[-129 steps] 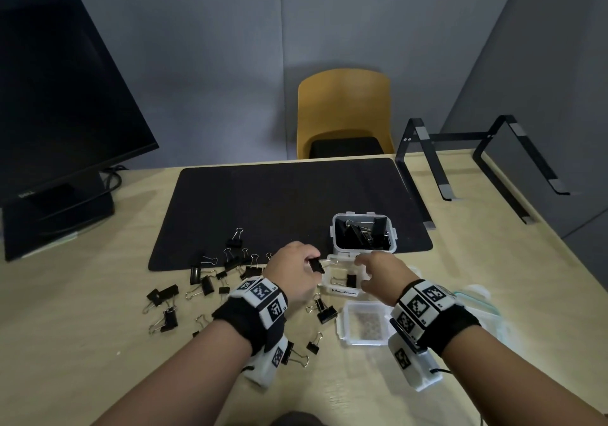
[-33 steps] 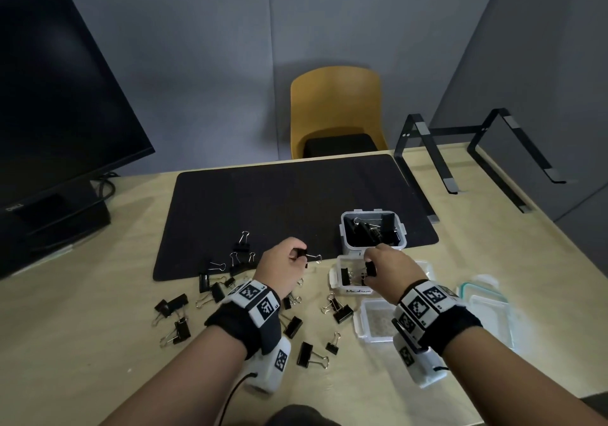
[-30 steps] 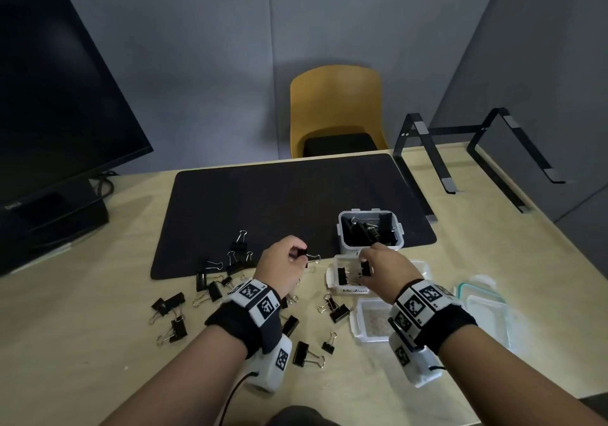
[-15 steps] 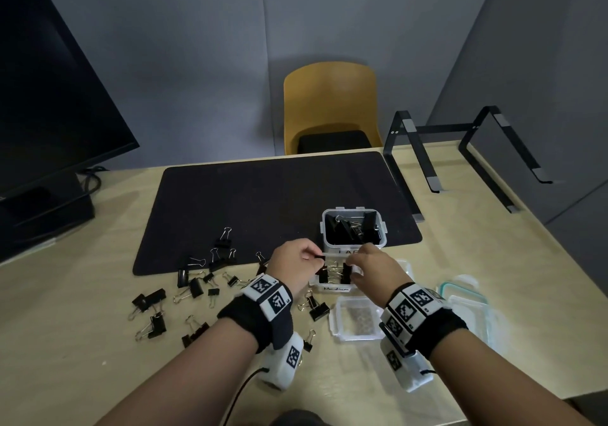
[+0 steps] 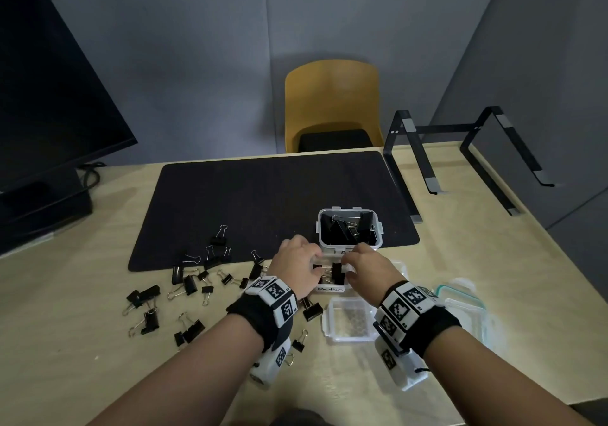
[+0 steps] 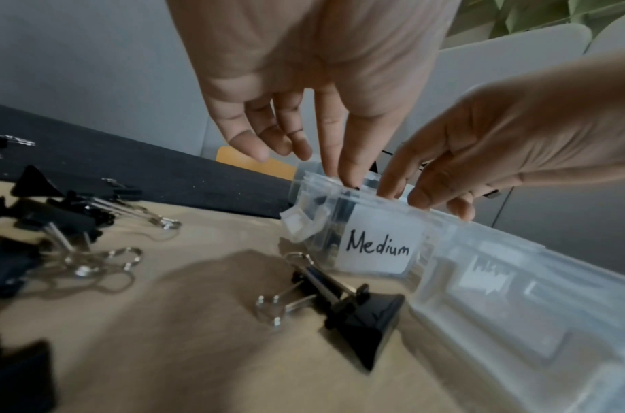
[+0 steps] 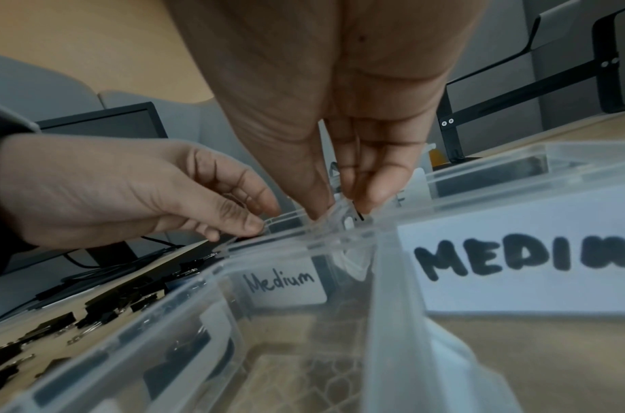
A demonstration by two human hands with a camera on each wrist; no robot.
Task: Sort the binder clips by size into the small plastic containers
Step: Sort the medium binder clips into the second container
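Both hands, the left hand (image 5: 297, 266) and right hand (image 5: 368, 269), hovered with loosened fingers over the "Medium" container (image 6: 377, 251), apparently dropping clips; next, the loose binder clips (image 5: 184, 286) left on the desk.

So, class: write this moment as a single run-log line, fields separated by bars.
stage: filling Medium container | left hand: fingertips at its rim | right hand: fingertips over it, grip unclear | loose binder clips: still on table
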